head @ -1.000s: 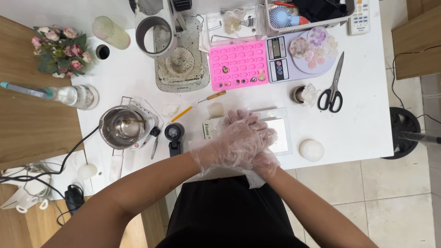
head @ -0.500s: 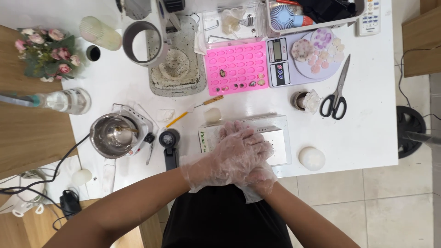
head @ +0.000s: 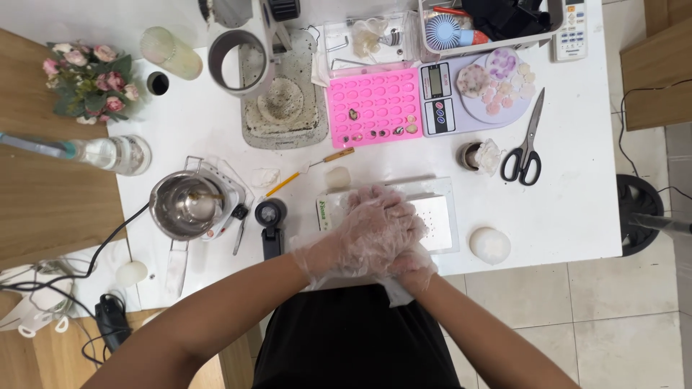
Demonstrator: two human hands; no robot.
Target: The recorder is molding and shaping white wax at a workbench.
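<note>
- Head view, hands: left hand (head: 360, 234) in a thin clear plastic glove, laid over the right hand (head: 411, 256), likewise gloved. The two are pressed together, fingers curled close; whether anything is shut between them cannot be told. The overlap reads as rubbing or settling the gloves.
- Head view, pose: both forearms come in from the lower edge and meet at the near edge of the white table (head: 577, 194), wrists low, above the person's black apron (head: 346, 338).
- Head view, beneath the hands: flat white rectangular box (head: 440, 216), partly covered by the gloved fingers, set square to the table edge within easy reach.
- Head view, nearest items: small pale wax lump (head: 337, 177) just beyond the fingers; round white dome (head: 490, 245) to the right; black-handled tool (head: 271, 225) to the left.
- Head view, middle row: steel melting pot (head: 184, 205) on its stand, cable trailing off left; wooden-handled pick (head: 310, 166).
- Head view, far row: pink silicone mould tray (head: 371, 108), a few cavities filled; grey digital scale (head: 468, 94) carrying pastel pieces; black scissors (head: 525, 144); bouquet of pink flowers (head: 88, 79) on the wooden side surface.
</note>
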